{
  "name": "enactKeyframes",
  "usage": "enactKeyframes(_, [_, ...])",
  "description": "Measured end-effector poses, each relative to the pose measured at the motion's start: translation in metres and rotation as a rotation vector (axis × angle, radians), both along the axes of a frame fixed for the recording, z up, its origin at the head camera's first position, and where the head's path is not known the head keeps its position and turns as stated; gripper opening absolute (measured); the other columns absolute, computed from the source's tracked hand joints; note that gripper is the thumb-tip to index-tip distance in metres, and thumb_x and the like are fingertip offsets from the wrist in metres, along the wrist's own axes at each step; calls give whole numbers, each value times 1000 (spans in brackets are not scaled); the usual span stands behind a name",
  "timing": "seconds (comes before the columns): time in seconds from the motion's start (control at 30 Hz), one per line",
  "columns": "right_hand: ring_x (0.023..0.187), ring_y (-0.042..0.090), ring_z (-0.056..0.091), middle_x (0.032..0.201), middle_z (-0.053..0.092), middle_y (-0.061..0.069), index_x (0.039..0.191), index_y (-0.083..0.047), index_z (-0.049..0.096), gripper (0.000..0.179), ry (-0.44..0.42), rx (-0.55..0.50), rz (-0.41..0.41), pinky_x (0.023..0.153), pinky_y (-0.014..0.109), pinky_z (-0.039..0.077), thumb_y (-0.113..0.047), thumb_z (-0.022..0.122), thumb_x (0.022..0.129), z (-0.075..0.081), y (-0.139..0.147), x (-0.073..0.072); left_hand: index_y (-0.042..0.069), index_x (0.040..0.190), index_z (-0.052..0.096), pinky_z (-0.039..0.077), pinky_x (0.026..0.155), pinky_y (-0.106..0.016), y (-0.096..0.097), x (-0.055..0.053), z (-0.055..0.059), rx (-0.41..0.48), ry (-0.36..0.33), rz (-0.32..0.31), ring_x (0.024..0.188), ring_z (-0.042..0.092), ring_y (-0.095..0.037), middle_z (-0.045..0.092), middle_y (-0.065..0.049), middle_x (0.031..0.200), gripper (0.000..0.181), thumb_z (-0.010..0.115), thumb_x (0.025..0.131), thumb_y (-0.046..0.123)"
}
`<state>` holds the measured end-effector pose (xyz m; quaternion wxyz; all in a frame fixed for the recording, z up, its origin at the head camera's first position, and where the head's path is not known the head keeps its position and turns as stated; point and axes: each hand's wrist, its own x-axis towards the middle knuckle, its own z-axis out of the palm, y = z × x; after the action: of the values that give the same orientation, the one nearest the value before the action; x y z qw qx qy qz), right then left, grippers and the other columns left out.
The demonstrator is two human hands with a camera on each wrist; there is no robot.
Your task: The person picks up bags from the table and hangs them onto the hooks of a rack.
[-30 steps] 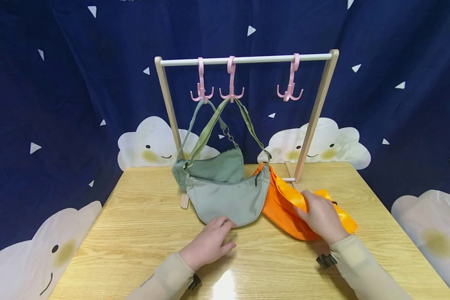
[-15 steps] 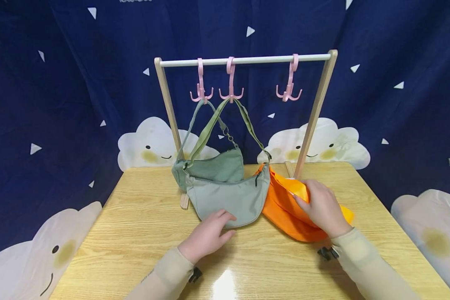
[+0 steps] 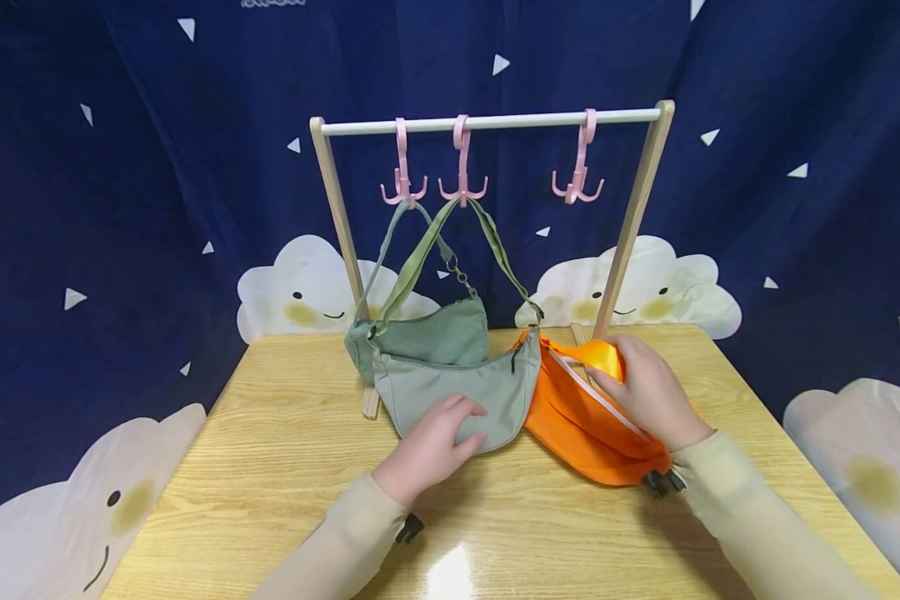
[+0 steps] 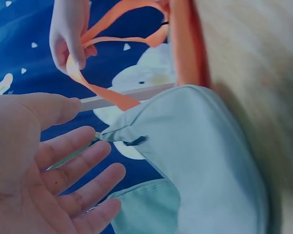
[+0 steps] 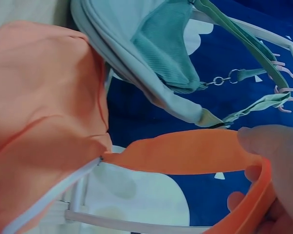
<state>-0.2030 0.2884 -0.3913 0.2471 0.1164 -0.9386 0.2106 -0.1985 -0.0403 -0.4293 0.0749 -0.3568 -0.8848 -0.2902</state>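
Observation:
My right hand (image 3: 648, 387) grips the strap (image 5: 185, 151) of an orange bag (image 3: 592, 442), with the strap looped through the fingers in the right wrist view. The orange bag rests on the table, its white zipper showing along the top. In front of the pale grey-green bag (image 3: 420, 387) is my left hand (image 3: 437, 442), fingers spread and holding nothing. That bag hangs by its strap from the middle pink hook (image 3: 462, 162). Behind it, a darker green bag (image 3: 438, 337) hangs from the left pink hook (image 3: 402, 162).
A rack with a white rail (image 3: 525, 121) and wooden posts (image 3: 633, 217) stands at the back of the wooden table (image 3: 285, 442). The right pink hook (image 3: 581, 162) carries no bag. Behind hangs a dark blue curtain (image 3: 157, 150) with clouds and triangles.
My right hand has moved slightly up and back with the orange strap, and the bag has turned so its white zipper shows. My left hand has moved a little forward and right.

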Motion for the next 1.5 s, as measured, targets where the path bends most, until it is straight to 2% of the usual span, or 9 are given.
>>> enactKeyframes(0.3, [79,27,56,96,61,14,120,2,58,43,-16,18,33,67,41,51,-21,81,91,19,-3,-4,6,125,67,53,99,-38,15,-13,13,114,-17,5,112,64,-22,66,-6,122,30,72,97,18])
enactKeyframes(0.5, [86,29,58,104,63,14,118,0,60,42,-42,81,99,75,43,54,-22,82,90,25,-14,-2,8,127,65,54,98,-37,24,-19,17,167,-35,9,112,63,-22,65,-6,124,32,72,98,19])
enactKeyframes(0.7, [86,27,59,103,63,10,114,-3,60,39,-39,133,182,78,43,54,-22,83,88,26,-26,4,8,129,62,54,98,-37,32,-24,16,210,-27,-7,113,63,-24,63,-8,127,37,74,96,17])
enactKeyframes(0.87, [83,23,57,102,65,8,114,-3,61,40,-44,194,224,78,40,53,-25,83,89,25,-34,8,7,134,58,54,99,-36,40,-29,16,204,-5,-17,113,63,-22,60,-8,132,45,76,95,18])
enactKeyframes(1.03, [88,23,59,106,66,8,114,-4,62,40,-55,216,254,82,41,55,-27,83,89,24,-41,12,9,141,54,54,99,-35,48,-32,17,180,-17,-46,117,62,-22,57,-8,137,53,77,94,19])
enactKeyframes(1.3, [82,18,55,98,62,2,113,-6,62,41,-28,261,297,76,36,53,-28,85,87,20,-48,18,8,146,49,54,99,-33,62,-35,15,165,7,-96,119,62,-25,55,-8,140,61,79,93,16])
enactKeyframes(1.5, [101,27,65,109,68,9,115,-6,63,44,-13,279,328,93,47,57,-30,86,86,15,-52,22,9,147,47,51,105,-29,72,-33,10,145,14,-99,123,60,-20,54,-8,143,63,78,93,18])
